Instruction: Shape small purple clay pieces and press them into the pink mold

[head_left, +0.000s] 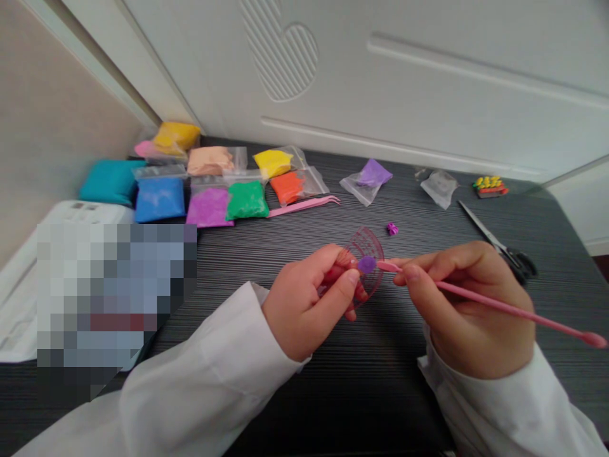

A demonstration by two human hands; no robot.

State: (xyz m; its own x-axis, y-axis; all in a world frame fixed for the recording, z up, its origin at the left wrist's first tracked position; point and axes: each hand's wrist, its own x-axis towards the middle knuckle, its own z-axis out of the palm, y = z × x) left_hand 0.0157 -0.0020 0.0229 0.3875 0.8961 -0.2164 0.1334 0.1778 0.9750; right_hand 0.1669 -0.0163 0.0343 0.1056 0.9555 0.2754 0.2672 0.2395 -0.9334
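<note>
My left hand (309, 301) is closed on a clear pink ruled plastic piece (368, 254), held up off the dark table. A small flat purple clay disc (366, 264) sits on that piece by my thumb. My right hand (464, 304) pinches a long pink modelling stick (504, 309), whose near tip touches the purple disc. A tiny purple clay shape (392, 228) lies on the table just beyond.
Several bags of coloured clay (209, 187) lie at the back left, with pink tweezers (304, 204) beside them. A purple clay bag (368, 179), a clear bag (440, 186), scissors (499, 244) and a small colourful piece (490, 186) lie at the back right. A pixelated box (114, 298) sits at left.
</note>
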